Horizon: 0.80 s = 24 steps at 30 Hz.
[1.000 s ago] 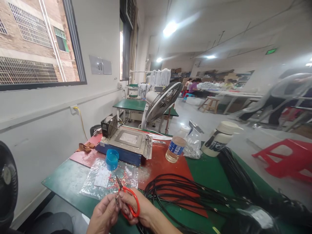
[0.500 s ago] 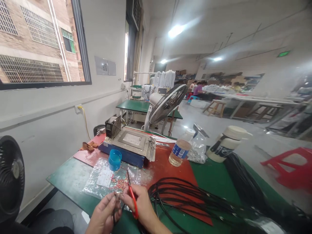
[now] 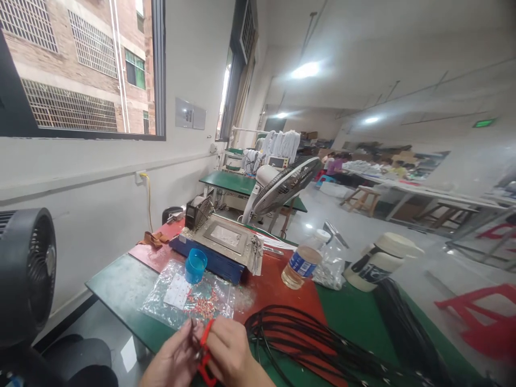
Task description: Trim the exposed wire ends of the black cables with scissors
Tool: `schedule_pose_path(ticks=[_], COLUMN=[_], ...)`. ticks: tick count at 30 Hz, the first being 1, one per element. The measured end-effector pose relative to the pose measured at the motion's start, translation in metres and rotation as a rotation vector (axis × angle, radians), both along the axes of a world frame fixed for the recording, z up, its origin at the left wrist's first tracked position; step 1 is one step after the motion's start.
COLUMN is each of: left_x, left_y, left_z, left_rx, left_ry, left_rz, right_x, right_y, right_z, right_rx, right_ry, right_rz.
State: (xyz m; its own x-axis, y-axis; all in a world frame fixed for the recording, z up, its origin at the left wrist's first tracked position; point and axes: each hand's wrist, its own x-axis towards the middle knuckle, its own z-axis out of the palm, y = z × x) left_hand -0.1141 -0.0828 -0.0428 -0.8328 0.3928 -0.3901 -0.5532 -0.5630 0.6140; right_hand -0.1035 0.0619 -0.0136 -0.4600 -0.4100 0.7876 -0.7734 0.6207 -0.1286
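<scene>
My right hand (image 3: 226,352) is closed round red-handled scissors (image 3: 205,352) at the bottom edge of the view, over the green table (image 3: 116,287). My left hand (image 3: 173,363) is beside it, fingers pinched on the end of a thin black cable at the scissors; the cable end is barely visible between the fingers. A bundle of black cables (image 3: 306,344) lies coiled to the right of my hands. A clear plastic bag with small red parts (image 3: 189,298) lies just beyond them.
A blue cup (image 3: 195,265), a blue-based metal machine (image 3: 221,242), a small fan (image 3: 199,210), a water bottle (image 3: 302,260), a white jug (image 3: 379,260) and a standing fan (image 3: 282,185) sit farther back. A black fan (image 3: 24,274) stands at left. Red stools (image 3: 479,320) and people are at right.
The view has shifted up and left. The scissors have turned from pointing up at the bag to lying low in my right hand, with both hands drawn closer together.
</scene>
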Motion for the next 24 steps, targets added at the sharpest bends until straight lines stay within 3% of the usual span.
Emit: schedule_pose_path(ticks=[5, 7, 10, 14, 18, 24], left_x=[-0.023, -0.033, -0.043, -0.050, -0.051, -0.050], left_y=[-0.025, -0.033, -0.038, -0.038, -0.038, -0.035], left_z=[-0.013, -0.016, -0.021, -0.028, -0.034, -0.043], left_rx=[-0.637, -0.804, -0.966, -1.080, -1.162, -1.223], left_ry=[0.478, 0.635, 0.822, 0.976, 1.046, 1.092], left_rz=[0.221, 0.251, 0.218, 0.103, 0.044, 0.086], right_x=[-0.034, -0.054, -0.081, -0.101, -0.108, -0.112], right_y=[0.009, 0.012, 0.012, 0.006, 0.000, -0.003], right_z=[0.032, 0.043, 0.046, 0.036, 0.029, 0.028], right_rx=[-0.522, -0.597, -0.493, -0.340, -0.261, -0.139], right_ry=[-0.547, -0.640, -0.678, -0.675, -0.656, -0.626], right_rz=[-0.274, -0.352, -0.504, -0.669, -0.769, -0.832])
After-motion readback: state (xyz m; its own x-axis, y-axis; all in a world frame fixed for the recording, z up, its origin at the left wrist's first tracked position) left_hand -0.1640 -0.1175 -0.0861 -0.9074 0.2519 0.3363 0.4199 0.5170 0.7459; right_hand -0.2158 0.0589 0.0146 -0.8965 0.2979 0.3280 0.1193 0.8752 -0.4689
